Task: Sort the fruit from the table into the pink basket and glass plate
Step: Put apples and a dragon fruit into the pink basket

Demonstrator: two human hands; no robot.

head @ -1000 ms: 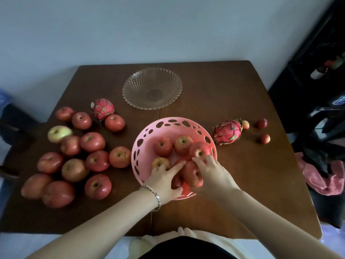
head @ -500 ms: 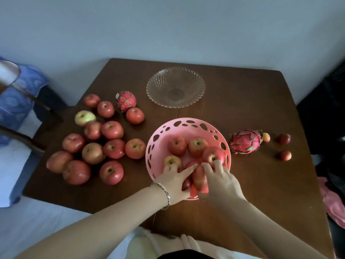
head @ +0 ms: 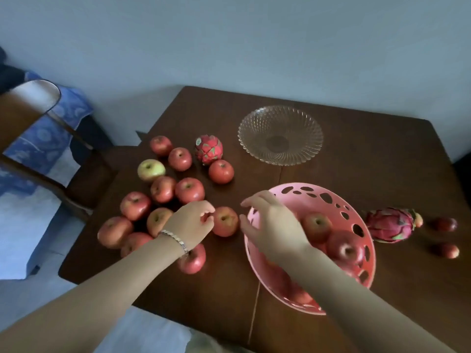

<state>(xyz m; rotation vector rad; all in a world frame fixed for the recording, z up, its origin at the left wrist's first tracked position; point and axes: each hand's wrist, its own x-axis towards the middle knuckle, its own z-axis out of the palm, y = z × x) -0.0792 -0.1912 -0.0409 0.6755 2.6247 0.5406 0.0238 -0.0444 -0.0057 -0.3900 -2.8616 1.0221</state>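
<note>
Pink basket holds red apples; glass plate empty behind.

i see bare table between the glass plate and pink basket, an open lane. left of the basket the apple cluster crowds the wood, and a dragon fruit blocks its far edge. right side: another dragon fruit and two small fruits, loosely spaced.
</note>
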